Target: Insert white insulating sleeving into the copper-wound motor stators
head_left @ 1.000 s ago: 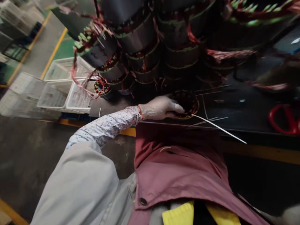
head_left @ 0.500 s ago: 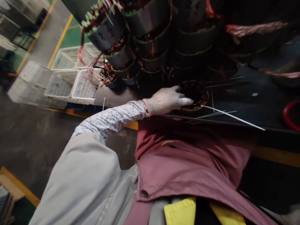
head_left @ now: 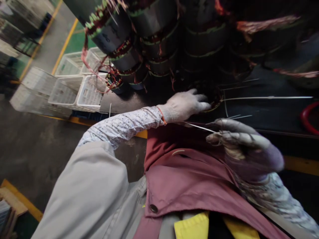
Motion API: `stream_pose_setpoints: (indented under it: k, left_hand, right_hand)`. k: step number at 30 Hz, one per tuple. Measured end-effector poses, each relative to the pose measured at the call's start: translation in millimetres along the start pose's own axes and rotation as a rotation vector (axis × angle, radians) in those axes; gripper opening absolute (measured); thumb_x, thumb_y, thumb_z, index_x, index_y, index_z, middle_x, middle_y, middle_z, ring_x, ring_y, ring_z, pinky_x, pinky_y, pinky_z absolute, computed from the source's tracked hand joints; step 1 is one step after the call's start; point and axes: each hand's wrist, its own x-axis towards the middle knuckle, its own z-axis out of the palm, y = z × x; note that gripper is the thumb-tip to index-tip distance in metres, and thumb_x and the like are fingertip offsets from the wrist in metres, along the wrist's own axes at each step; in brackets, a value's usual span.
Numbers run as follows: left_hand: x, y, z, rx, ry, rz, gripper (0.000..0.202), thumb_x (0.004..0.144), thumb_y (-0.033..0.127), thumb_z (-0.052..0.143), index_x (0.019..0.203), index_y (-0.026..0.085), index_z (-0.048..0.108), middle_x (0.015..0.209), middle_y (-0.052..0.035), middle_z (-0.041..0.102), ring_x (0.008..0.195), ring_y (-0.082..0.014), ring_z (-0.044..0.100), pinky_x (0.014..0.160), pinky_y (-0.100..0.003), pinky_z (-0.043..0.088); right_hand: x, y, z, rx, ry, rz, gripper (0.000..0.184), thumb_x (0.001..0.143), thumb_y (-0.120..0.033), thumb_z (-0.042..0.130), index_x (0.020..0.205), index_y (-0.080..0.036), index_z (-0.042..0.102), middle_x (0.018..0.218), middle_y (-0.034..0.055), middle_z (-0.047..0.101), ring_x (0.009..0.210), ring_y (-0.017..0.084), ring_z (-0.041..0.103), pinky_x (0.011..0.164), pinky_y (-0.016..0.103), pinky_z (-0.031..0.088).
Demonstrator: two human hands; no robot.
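Note:
My left hand (head_left: 183,106), in a white knit glove, rests on a small wound stator (head_left: 214,98) lying on the dark bench, its fingers curled over the rim. My right hand (head_left: 245,147), gloved and blurred by motion, hovers near the bench edge and pinches a thin white cable tie (head_left: 199,127) between thumb and forefinger. Another long white tie (head_left: 269,97) lies across the bench to the right of the stator. Stacks of larger stators (head_left: 154,43) with copper windings and green slot liners rise behind my left hand.
White plastic crates (head_left: 67,89) sit on the floor to the left, past the bench end. A red ring-shaped object (head_left: 309,118) lies at the right edge. Yellow floor lines (head_left: 63,46) mark the aisle. My red apron (head_left: 189,179) fills the foreground.
My right hand has come into view from the lower right and now pinches a white tie. The long tie by the stator has swung level. My left hand stays on the stator.

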Motion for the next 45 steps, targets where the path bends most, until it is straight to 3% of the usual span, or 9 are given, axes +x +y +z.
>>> stream_pose_setpoints:
  k: [3, 10, 21, 24, 29, 32, 36, 39, 45]
  left_hand:
    - [-4.3, 3.4, 2.5, 0.133, 0.046, -0.023, 0.041, 0.094, 0.023, 0.053, 0.132, 0.032, 0.062, 0.136, -0.0056, 0.063, 0.127, -0.0278, 0.055, 0.104, -0.044, 0.044]
    - [-3.7, -2.5, 21.7, 0.111, 0.127, -0.164, 0.05, 0.094, 0.031, 0.054, 0.144, 0.029, 0.05, 0.119, -0.0087, 0.068, 0.11, -0.0239, 0.063, 0.092, -0.033, 0.048]
    - [-3.4, -3.9, 18.9, 0.002, 0.149, -0.133, 0.043, 0.096, 0.035, 0.05, 0.138, 0.027, 0.058, 0.114, -0.0061, 0.071, 0.107, -0.0218, 0.065, 0.092, -0.033, 0.051]
    - [-2.5, -6.3, 22.3, -0.051, 0.19, -0.112, 0.043, 0.095, 0.034, 0.054, 0.137, 0.026, 0.059, 0.114, -0.006, 0.072, 0.109, -0.0235, 0.066, 0.097, -0.037, 0.051]
    - [-5.7, -7.6, 34.6, -0.212, 0.304, -0.141, 0.052, 0.092, 0.029, 0.058, 0.143, 0.022, 0.051, 0.124, -0.0067, 0.07, 0.117, -0.0232, 0.065, 0.104, -0.037, 0.05]
    - [-9.4, -6.8, 40.9, -0.32, 0.351, -0.116, 0.054, 0.095, 0.025, 0.053, 0.147, 0.021, 0.043, 0.127, -0.0061, 0.069, 0.118, -0.0181, 0.065, 0.107, -0.033, 0.048]
    - [-14.1, -3.8, 37.8, -0.169, 0.364, -0.092, 0.052, 0.093, 0.028, 0.057, 0.143, 0.018, 0.048, 0.138, -0.0103, 0.063, 0.13, -0.0233, 0.057, 0.118, -0.043, 0.035]
    - [-15.3, 1.4, 27.5, -0.046, 0.31, -0.126, 0.052, 0.092, 0.028, 0.059, 0.142, 0.017, 0.05, 0.138, -0.0118, 0.062, 0.131, -0.0269, 0.056, 0.119, -0.048, 0.032]
    - [-8.2, 5.2, 13.6, -0.089, 0.173, -0.275, 0.061, 0.089, 0.028, 0.063, 0.147, 0.018, 0.045, 0.128, -0.0114, 0.069, 0.122, -0.0255, 0.063, 0.108, -0.04, 0.046]
  right_hand:
    - [-5.7, -3.7, -13.8, 0.024, -0.134, -0.135, 0.031, 0.085, -0.004, 0.061, 0.106, -0.026, 0.067, 0.111, 0.0027, 0.074, 0.087, 0.013, 0.074, 0.064, 0.017, 0.061]
    - [-42.7, 23.5, -8.4, -0.217, -0.073, -0.284, 0.032, 0.077, 0.001, 0.068, 0.102, -0.019, 0.068, 0.11, 0.011, 0.073, 0.101, 0.02, 0.072, 0.092, 0.032, 0.06]
    - [-61.2, 22.0, 4.1, -0.12, 0.0, -0.098, 0.037, 0.076, 0.002, 0.067, 0.101, -0.025, 0.066, 0.107, 0.0064, 0.074, 0.094, 0.021, 0.074, 0.077, 0.033, 0.064]
    - [-52.0, 33.5, 15.6, -0.161, 0.041, -0.119, 0.031, 0.077, -0.002, 0.07, 0.097, -0.025, 0.066, 0.104, 0.0045, 0.075, 0.091, 0.02, 0.074, 0.072, 0.03, 0.064]
    - [1.1, 57.4, 41.2, -0.284, 0.118, -0.289, 0.01, 0.083, -0.015, 0.071, 0.09, -0.022, 0.068, 0.091, 0.0035, 0.077, 0.076, 0.017, 0.075, 0.061, 0.023, 0.06]
    - [19.0, 57.7, 40.3, -0.242, 0.147, -0.253, 0.019, 0.084, -0.012, 0.069, 0.099, -0.024, 0.07, 0.091, 0.0018, 0.077, 0.079, 0.017, 0.074, 0.068, 0.026, 0.062]
    - [0.5, 48.3, 21.8, -0.282, -0.022, -0.372, 0.03, 0.083, -0.005, 0.067, 0.105, -0.025, 0.07, 0.102, 0.002, 0.076, 0.085, 0.016, 0.074, 0.074, 0.023, 0.062]
    - [-19.9, 45.3, 15.9, -0.319, -0.087, -0.345, 0.032, 0.086, -0.005, 0.063, 0.109, -0.027, 0.07, 0.107, 0.0019, 0.075, 0.093, 0.016, 0.073, 0.082, 0.026, 0.062]
    - [-1.0, 62.2, 40.7, -0.215, 0.056, -0.317, 0.023, 0.085, -0.009, 0.066, 0.1, -0.025, 0.073, 0.103, 0.0031, 0.076, 0.093, 0.017, 0.073, 0.082, 0.027, 0.062]
